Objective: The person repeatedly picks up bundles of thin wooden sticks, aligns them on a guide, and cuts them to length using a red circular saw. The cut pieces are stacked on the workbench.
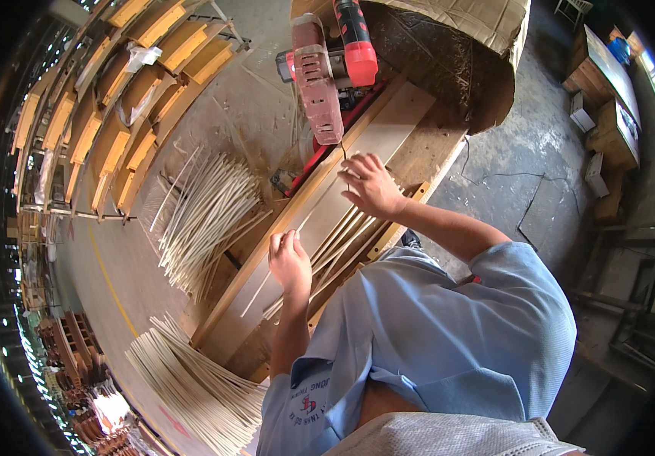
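Head view: the right hand [369, 185] pinches thin pale wooden strips [342, 243] lying on the long plank worktop [358, 152], just beside the red mitre saw [327, 76]; fingers could drift under its blade. The left hand [289, 262] grips one strip's near end.

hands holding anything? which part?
Left hand pinches a thin wooden strip near its upper end. Right hand presses a bundle of strips at their far ends.

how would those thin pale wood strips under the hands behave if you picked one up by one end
A thin pale strip would probably bend and sag, being long and very slender. It likely weighs little. It may snap if forced; both the left hand and right hand are on the strips.
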The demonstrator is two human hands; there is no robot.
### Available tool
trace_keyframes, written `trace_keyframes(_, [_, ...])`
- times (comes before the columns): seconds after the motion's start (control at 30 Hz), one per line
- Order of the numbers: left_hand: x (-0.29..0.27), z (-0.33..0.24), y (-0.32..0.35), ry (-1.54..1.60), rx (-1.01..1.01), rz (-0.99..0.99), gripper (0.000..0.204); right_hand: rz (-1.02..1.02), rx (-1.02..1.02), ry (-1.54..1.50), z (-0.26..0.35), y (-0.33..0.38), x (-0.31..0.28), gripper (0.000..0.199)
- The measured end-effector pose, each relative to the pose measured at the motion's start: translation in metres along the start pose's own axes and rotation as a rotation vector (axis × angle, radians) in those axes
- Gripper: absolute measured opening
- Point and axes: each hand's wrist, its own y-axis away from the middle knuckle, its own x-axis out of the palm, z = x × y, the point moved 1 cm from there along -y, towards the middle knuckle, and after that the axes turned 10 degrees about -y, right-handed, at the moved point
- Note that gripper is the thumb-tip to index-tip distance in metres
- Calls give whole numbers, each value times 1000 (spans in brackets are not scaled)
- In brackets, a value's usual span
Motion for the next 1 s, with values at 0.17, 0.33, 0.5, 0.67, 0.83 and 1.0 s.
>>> trace_keyframes(0.17, [13,13,-3,-70,-9,-2,9,143,25,-44,11,9,22,62])
trace_keyframes(0.33, [13,14,-7,-101,-28,37,9,142,20,-58,9,8,33,71])
trace_keyframes(0.5, [13,15,-13,-113,-56,58,10,117,29,-66,6,12,37,76])
trace_keyframes(0.67, [13,17,-13,-160,9,-44,14,113,50,-64,7,14,42,79])
trace_keyframes(0.83, [9,-1,-15,-252,76,-158,19,138,70,-9,4,16,43,77])
trace_keyframes(1.0, [25,-14,-29,-200,266,-106,22,105,63,-29,6,13,41,77])
